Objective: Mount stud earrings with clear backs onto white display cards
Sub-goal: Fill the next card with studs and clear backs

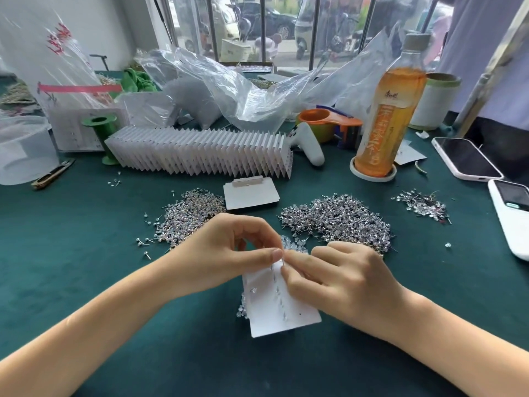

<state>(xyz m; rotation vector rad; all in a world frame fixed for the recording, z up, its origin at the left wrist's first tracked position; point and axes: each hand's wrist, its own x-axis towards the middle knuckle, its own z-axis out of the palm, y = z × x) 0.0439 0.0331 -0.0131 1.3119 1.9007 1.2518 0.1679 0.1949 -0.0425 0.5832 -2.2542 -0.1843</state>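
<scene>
While your left hand [229,253] pinches the top edge of the white card [282,310] above the green cloth [86,253], your right hand [340,279] pinches something tiny against it, probably a clear back. Keep the card steady and push straight onto the post, or it'll bend.

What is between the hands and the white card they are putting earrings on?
Nothing visible. The left hand and right hand both already touch the white display card, pinching at its top edge, where their fingertips meet. The earring piles lie farther back on the green table, out of the way.
</scene>
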